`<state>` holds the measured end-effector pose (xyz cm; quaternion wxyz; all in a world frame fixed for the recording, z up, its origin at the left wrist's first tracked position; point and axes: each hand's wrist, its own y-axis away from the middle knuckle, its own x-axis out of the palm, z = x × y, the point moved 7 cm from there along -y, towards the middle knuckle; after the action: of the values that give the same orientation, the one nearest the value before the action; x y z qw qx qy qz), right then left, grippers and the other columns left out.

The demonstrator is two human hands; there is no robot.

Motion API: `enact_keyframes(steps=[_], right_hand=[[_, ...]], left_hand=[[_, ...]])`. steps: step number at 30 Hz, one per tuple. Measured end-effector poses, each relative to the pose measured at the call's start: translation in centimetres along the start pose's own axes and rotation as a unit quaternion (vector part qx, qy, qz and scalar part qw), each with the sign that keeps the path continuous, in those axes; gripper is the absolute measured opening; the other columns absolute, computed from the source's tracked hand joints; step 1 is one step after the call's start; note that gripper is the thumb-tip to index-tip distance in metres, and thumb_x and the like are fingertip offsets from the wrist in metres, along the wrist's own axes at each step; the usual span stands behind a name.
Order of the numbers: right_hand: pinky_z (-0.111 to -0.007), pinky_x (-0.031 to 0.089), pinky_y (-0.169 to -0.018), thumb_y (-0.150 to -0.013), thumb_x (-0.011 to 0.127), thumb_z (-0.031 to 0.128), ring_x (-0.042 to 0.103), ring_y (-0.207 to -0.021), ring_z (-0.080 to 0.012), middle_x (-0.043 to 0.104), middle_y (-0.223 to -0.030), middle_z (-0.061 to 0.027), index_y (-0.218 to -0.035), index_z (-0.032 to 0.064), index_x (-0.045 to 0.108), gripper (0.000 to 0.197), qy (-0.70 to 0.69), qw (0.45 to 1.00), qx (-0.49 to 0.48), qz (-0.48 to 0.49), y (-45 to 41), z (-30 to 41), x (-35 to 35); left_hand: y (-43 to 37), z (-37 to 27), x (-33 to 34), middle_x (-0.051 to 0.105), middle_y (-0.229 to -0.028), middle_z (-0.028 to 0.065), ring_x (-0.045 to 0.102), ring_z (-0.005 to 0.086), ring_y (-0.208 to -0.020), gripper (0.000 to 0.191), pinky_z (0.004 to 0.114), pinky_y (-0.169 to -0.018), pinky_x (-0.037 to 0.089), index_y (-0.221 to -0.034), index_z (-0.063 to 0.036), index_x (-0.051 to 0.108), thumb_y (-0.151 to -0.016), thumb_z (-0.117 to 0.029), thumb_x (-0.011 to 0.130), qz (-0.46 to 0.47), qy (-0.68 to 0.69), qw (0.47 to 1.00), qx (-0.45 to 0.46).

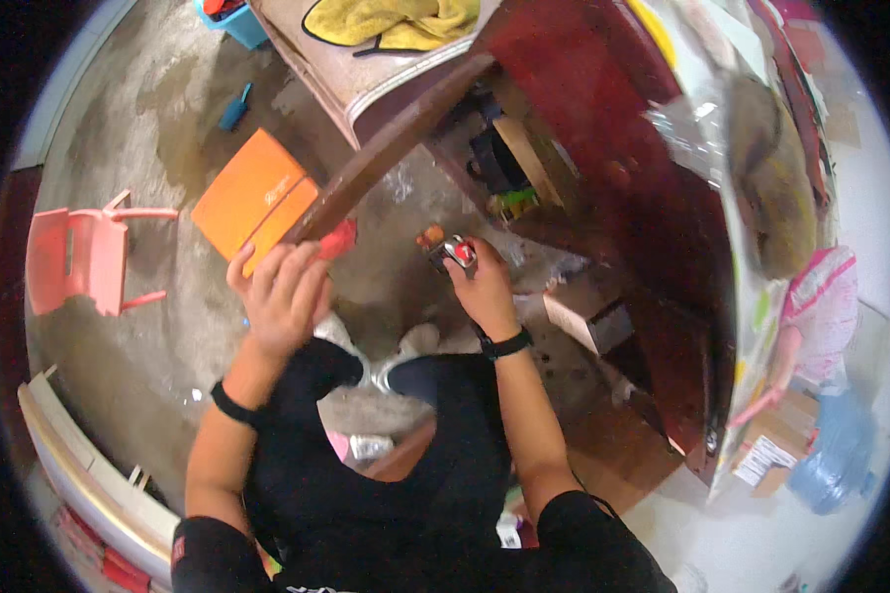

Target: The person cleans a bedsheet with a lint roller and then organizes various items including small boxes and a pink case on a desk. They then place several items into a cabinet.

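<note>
My left hand (285, 293) is at the near end of a long dark wooden board (393, 148), over its edge. Beyond the fingertips an orange flat folder or box (256, 196) with writing on it lies partly under or against the board; whether the hand also grips it is unclear. A red thing (339, 239) shows beside the board. My right hand (482, 285) is closed around a small metallic object with a red part (461, 252), too blurred to name. An orange-brown item (432, 236) shows just past it.
A pink plastic child's chair (93, 256) stands at the left, with a blue scoop-like tool (235, 110) on the wet floor. A yellow cloth (400, 22) lies on a pale surface at the top. Dark red furniture (601, 133) fills the right, beside a cardboard box (582, 315).
</note>
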<state>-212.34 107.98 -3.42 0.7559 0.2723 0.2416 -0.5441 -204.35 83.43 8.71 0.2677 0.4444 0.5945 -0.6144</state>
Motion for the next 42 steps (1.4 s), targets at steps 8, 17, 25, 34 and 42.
enact_keyframes(steps=[8,17,25,34,42], right_hand=[[-0.042,0.051,-0.071,-0.082,0.07,0.02,0.063,-0.082,-0.0379,0.066,-0.089,-0.0187,-0.105,0.0018,0.06,0.03,0.14,0.986,-0.074,-0.06,-4.9,-4.4,4.8],[-0.049,0.051,-0.074,-0.079,0.069,0.025,0.063,-0.087,-0.0416,0.066,-0.089,-0.0225,-0.103,0.0039,0.062,0.033,0.195,0.979,0.003,-0.059,-2.3,-6.5,-2.9],[-0.046,0.053,-0.066,-0.067,0.071,0.022,0.066,-0.073,-0.0353,0.067,-0.077,-0.0158,-0.079,0.0053,0.068,0.021,0.378,0.901,0.147,-0.154,11.8,-7.3,-10.2],[-0.049,0.052,-0.074,-0.077,0.068,0.025,0.063,-0.084,-0.0403,0.066,-0.088,-0.0197,-0.093,0.0048,0.064,0.026,0.207,0.967,0.139,-0.051,12.5,-7.5,-5.6],[-0.049,0.05,-0.081,-0.084,0.064,0.02,0.06,-0.093,-0.0421,0.064,-0.098,-0.0203,-0.108,0.0044,0.055,0.03,0.071,0.987,-0.076,-0.126,8.0,-6.9,-3.5]], left_hand=[[-0.3,-0.1,0.1,0.054,-0.131,0.0187,0.059,0.0381,-0.111,0.039,0.042,-0.09,0.045,-0.109,-0.0098,0.062,-0.072,-0.015,0.074,-0.162,0.031,0.986,-0.039],[0.1,-9.7,2.1,0.057,-0.131,0.02,0.055,0.0413,-0.12,0.036,0.041,-0.088,0.049,-0.105,-0.0034,0.062,-0.072,-0.015,0.071,0.0,0.248,0.962,0.115],[-4.8,-19.8,8.2,0.036,-0.149,0.0172,0.028,0.0437,-0.139,0.065,0.054,-0.109,0.029,-0.133,-0.0088,0.051,-0.074,-0.028,0.072,0.038,0.307,0.922,0.232],[-14.3,-14.9,7.4,0.057,-0.119,0.0182,0.062,0.0257,-0.095,0.041,0.036,-0.075,0.052,-0.115,0.001,0.053,-0.083,-0.016,0.071,-0.142,0.59,0.793,-0.045],[-22.1,-14.2,6.5,0.061,-0.067,0.0146,0.061,0.0228,-0.061,0.021,0.035,-0.061,0.048,-0.082,-0.0014,0.057,-0.084,-0.018,0.069,-0.12,0.474,0.872,0.029]])
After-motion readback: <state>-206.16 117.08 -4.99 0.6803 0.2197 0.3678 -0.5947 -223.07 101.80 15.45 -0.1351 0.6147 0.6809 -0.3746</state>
